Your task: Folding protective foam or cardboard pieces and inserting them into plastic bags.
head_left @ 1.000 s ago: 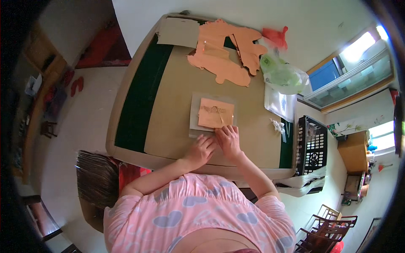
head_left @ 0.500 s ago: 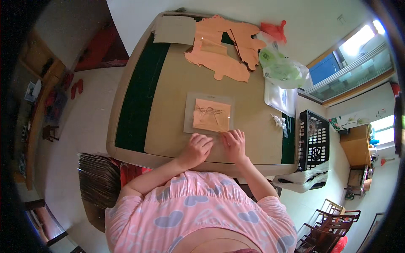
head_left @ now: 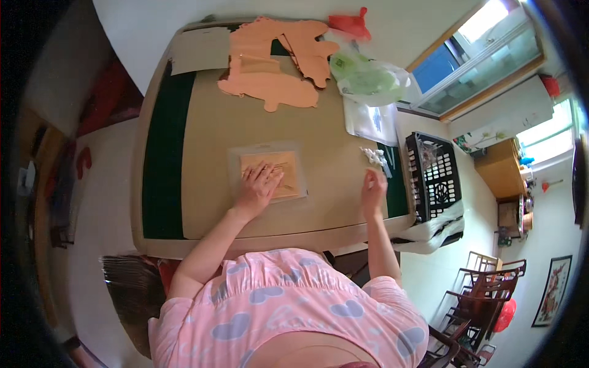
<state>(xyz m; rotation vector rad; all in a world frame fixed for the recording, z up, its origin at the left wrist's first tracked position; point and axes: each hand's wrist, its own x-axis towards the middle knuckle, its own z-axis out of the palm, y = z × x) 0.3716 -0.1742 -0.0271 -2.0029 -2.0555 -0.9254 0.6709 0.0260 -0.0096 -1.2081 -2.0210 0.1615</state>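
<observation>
My left hand point(head_left: 259, 189) lies with its fingers stretched out flat on an orange card point(head_left: 289, 182) inside a clear plastic sleeve point(head_left: 300, 153). The palm and fingers cover much of the card's left part, and dark printed lines show beside them. Off to the right, my right hand point(head_left: 372, 195) is raised from the sleeve, just nearside of a small heap of white pieces point(head_left: 370, 156). Its fingers are bent together; whether something small is between them I cannot make out.
Orange cut-out sheets point(head_left: 270, 92) and a grey board point(head_left: 199, 50) lie at the table's far side. Toward the far right are a green-and-white plastic bag point(head_left: 365, 76), clear sleeves point(head_left: 371, 122) and a red bag point(head_left: 351, 24). A black crate point(head_left: 435, 178) stands by the right edge.
My left hand has moved onto the card and flattened there. My right hand has left the card's near right corner and gone right, toward the white pieces. The view has shifted.
</observation>
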